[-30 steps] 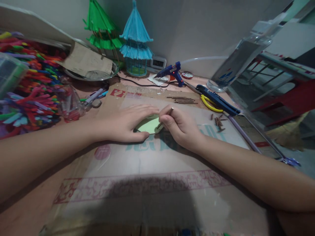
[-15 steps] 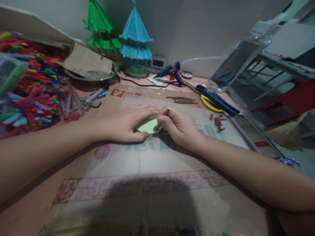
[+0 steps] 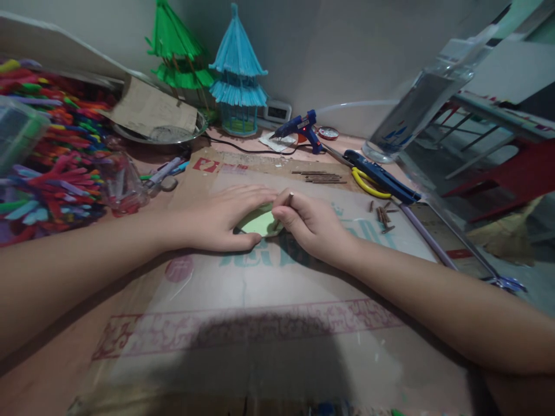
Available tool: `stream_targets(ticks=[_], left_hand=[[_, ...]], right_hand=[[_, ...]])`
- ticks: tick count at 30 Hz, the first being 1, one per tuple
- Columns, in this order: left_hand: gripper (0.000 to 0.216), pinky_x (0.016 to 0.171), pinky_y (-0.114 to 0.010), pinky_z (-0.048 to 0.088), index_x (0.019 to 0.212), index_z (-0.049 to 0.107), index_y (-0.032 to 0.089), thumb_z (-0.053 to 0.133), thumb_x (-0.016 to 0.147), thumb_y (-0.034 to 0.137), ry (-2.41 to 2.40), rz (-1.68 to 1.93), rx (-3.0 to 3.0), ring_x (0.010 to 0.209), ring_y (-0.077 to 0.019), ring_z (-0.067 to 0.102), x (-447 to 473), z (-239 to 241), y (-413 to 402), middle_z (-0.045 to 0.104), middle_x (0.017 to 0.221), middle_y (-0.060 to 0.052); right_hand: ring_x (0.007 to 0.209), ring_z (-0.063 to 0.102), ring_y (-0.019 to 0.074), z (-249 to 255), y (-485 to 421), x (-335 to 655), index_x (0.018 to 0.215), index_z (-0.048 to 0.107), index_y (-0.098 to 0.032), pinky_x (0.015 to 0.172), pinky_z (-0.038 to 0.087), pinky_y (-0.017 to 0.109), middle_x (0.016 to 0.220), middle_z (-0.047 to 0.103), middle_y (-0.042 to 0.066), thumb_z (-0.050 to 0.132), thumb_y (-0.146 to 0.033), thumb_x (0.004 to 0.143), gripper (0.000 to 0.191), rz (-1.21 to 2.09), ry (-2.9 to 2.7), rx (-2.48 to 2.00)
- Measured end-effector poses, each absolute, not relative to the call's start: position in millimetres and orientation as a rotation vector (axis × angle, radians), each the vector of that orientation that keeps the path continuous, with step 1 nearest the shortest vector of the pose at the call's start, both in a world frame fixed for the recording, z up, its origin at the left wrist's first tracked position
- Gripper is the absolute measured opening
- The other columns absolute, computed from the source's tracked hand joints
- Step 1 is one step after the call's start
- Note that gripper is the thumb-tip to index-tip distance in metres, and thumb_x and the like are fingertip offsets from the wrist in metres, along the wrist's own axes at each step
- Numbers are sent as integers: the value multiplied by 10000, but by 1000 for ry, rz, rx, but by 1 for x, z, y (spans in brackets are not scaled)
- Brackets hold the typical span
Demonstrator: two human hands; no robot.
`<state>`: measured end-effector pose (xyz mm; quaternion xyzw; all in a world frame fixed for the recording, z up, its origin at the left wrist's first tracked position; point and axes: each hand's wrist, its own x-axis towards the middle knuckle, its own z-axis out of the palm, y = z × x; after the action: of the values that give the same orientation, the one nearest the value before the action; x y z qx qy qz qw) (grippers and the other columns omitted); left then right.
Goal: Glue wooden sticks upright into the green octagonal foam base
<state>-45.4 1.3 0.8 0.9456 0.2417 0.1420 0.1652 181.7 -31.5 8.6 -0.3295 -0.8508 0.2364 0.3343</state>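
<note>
A light green disc (image 3: 259,223) lies flat on the cardboard, partly covered by my hands. My left hand (image 3: 229,216) rests around its left side, the thumb at the near edge and the outstretched fingers along the far edge, holding it in place. A thin brown stick (image 3: 290,198) is pinched between the thumb and fingers of my right hand (image 3: 306,222). It stands tilted, its lower end at the disc's right side; whether it touches the disc I cannot tell.
Beyond my hands lie brown sticks (image 3: 323,177), a blue glue gun (image 3: 303,128) and yellow-handled pliers (image 3: 368,182). Short brown pieces (image 3: 382,216) lie right. Blue (image 3: 238,75) and green (image 3: 177,46) tiered models stand behind. Colourful pipe cleaners (image 3: 56,173) fill the left; a bottle (image 3: 403,110) stands right.
My right hand and the stick have shifted slightly left over the disc. My left hand stays in place around it.
</note>
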Motion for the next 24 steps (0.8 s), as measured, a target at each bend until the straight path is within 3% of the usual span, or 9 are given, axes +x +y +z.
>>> stream_targets(ticks=[17, 21, 24], left_hand=[[653, 1128, -502, 422, 1467, 428, 218, 615, 851, 335, 664, 388, 2687, 1360, -351, 492, -46, 2, 2, 524, 1481, -141], [634, 1125, -500, 426, 1468, 422, 259, 622, 874, 353, 622, 425, 2682, 1352, -343, 500, -46, 2, 2, 532, 1477, -120], [604, 1148, -511, 410, 1457, 429, 256, 613, 896, 381, 619, 435, 2690, 1381, -343, 481, -47, 1, 2, 500, 1517, -128]], right_hand=[[705, 571, 135, 7, -30, 181, 878, 535, -200, 673, 415, 263, 787, 626, 4, 447, -486, 1051, 346, 651, -2238, -853], [666, 547, 129, 6, -31, 183, 1017, 562, -193, 638, 415, 267, 765, 592, -19, 537, -490, 1013, 297, 677, -2177, -903], [670, 540, 141, 6, -34, 185, 1229, 534, -198, 634, 436, 283, 770, 559, -23, 539, -510, 1009, 382, 661, -2091, -828]])
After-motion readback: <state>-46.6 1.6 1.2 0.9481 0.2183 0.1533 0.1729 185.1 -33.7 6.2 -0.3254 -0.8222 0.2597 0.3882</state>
